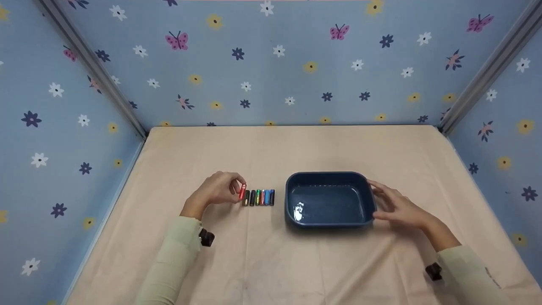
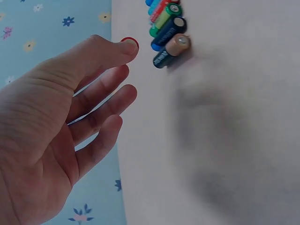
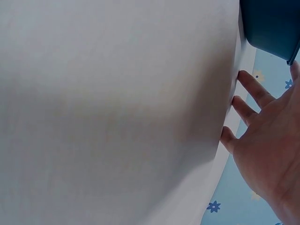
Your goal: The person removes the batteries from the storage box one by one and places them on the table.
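Note:
In the head view my left hand (image 1: 218,188) pinches a red battery (image 1: 242,192) between thumb and fingers, at the left end of a row of batteries. Seen from the left wrist, a red rim shows at the thumb tip, and the other fingers are spread and slightly bent. The row holds several batteries side by side, among them a black one with a copper end (image 2: 173,50) and a green one (image 1: 258,197). My right hand (image 1: 402,209) is at the right side of a dark blue rectangular dish (image 1: 330,225), thumb and fingertips spread along its rim.
A beige cloth (image 1: 271,262) with creases covers the table. Blue flowered panels (image 1: 271,63) stand behind and on both sides, joined by grey posts (image 1: 97,72). The dish sits just right of the battery row, with a shiny inside.

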A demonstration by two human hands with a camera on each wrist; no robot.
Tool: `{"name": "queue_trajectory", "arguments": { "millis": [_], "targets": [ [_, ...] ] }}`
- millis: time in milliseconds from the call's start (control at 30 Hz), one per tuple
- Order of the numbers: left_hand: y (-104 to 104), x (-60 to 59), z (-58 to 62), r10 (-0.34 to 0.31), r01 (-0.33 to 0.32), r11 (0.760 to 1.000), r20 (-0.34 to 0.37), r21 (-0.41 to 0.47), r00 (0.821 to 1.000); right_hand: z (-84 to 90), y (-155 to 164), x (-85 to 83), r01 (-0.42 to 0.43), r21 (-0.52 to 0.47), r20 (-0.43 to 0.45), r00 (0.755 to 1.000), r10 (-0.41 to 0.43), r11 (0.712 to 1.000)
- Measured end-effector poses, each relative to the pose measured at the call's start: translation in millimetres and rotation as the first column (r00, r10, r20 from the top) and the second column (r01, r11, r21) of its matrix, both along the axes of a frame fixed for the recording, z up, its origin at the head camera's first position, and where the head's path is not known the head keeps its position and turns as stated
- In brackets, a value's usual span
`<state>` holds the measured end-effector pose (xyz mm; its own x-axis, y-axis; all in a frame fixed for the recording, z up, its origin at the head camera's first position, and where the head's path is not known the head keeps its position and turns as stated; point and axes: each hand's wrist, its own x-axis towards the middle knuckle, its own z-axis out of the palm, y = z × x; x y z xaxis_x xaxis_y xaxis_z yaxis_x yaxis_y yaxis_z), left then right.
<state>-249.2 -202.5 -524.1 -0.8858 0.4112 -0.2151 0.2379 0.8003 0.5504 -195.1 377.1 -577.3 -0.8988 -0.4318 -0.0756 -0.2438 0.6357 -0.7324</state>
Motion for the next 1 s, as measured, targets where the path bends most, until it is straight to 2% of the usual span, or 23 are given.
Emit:
{"name": "queue_trajectory", "arguments": {
  "millis": [200,433,667,1000],
  "targets": [
    [-4.4,1.2,-16.6,0.060,-0.064,0.996,0.075,0.063,0.995,-0.9,-0.4,0.7,0.004,0.006,0.004,1.000,-0.004,1.000],
    [-9.4,0.8,-32.3,0.061,-0.067,0.995,0.086,0.071,0.994,2.5,-1.0,2.0,0.005,0.015,0.010,1.000,-0.005,1.000],
    [-8.2,1.5,-37.6,0.045,-0.052,0.996,0.082,0.079,0.996,5.2,-1.5,2.5,-0.009,0.000,-0.012,1.000,0.009,1.000],
    [-4.1,0.7,-40.9,0.076,-0.082,0.994,0.091,0.069,0.993,4.8,-0.4,2.0,0.001,0.009,0.008,1.000,-0.001,1.000]
  ]
}}
